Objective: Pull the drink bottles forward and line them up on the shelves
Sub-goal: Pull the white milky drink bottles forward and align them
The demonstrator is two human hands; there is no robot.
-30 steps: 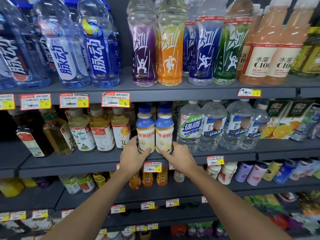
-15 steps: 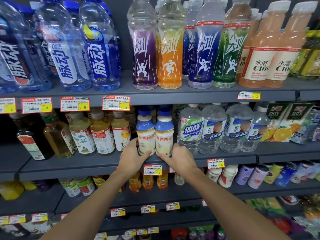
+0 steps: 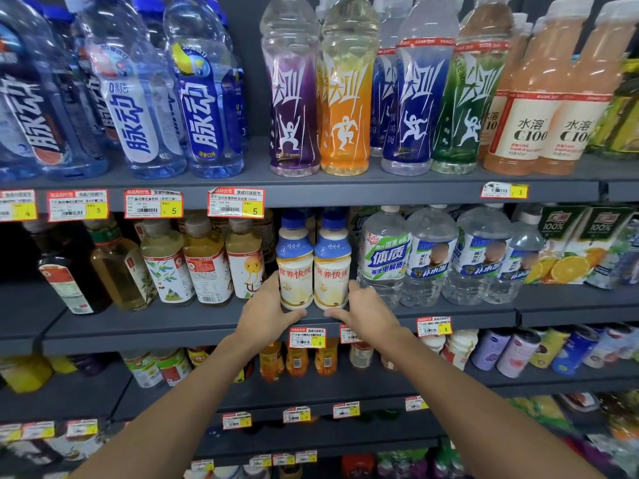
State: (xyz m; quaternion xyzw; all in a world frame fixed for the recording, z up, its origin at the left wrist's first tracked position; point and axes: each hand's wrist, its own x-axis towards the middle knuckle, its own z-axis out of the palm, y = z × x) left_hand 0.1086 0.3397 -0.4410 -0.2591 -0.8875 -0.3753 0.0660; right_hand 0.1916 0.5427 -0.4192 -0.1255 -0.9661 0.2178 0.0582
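1. Your left hand wraps the lower outer side of the left white bottle, with the thumb across the front of its base. Your right hand mirrors this on the right white bottle. The hands are apart, each clamped on its own bottle, and the pair is squeezed between them.
2. Both bottles stand upright, touching side by side, at the front of the middle shelf, just behind its lip.
3. Tipping risk: your grip is low on tall bottles. A sharp pull at the base would probably rock the tops backward.
4. Overshoot risk: the bases are already near the edge. Pulling further could carry them over the lip.
5. Skew risk: an uneven pull from one hand would leave the pair out of line.
6. Clearance is tight. The yellow tea bottle stands just beside your left knuckles, and the electrolyte bottle just beside your right hand. Either could be nudged.
7. The price tag hangs on the lip below your thumbs and may be scraped.
8. The upper shelf sits close above the caps, so slide the bottles and do not lift them.
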